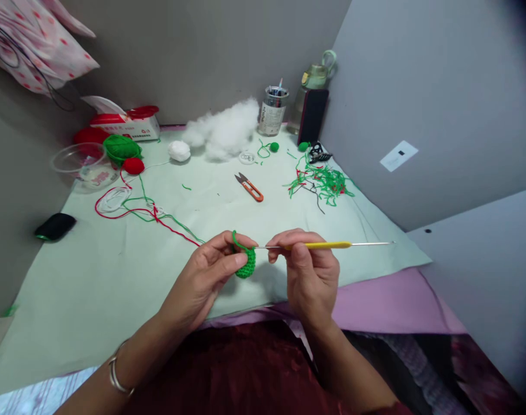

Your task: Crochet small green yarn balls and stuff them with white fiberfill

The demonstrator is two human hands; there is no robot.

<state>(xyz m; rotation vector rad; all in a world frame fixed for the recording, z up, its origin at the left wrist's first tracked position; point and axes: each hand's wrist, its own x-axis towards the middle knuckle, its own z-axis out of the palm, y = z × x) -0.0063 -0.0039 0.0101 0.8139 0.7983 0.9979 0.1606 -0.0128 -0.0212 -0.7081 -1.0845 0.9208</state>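
Observation:
My left hand (209, 275) pinches a small green crocheted piece (245, 266) between thumb and fingers, above the front of the pale green sheet (116, 271). My right hand (308, 271) grips a crochet hook with a yellow handle (327, 245); it lies level, and its metal tip meets the top of the green piece. Green yarn (176, 220) runs from the piece back to a green yarn ball (121, 147) at the far left, alongside a red strand (128, 214).
Orange snips (250, 187) lie mid-sheet. White stuffing (226, 131), a jar of tools (272, 110), a bottle (311, 86) and a phone (314, 115) stand at the back. Yarn scraps (323, 183) lie at right. A clear bowl (79, 164), tissue pack (127, 124) and black object (55, 226) are left.

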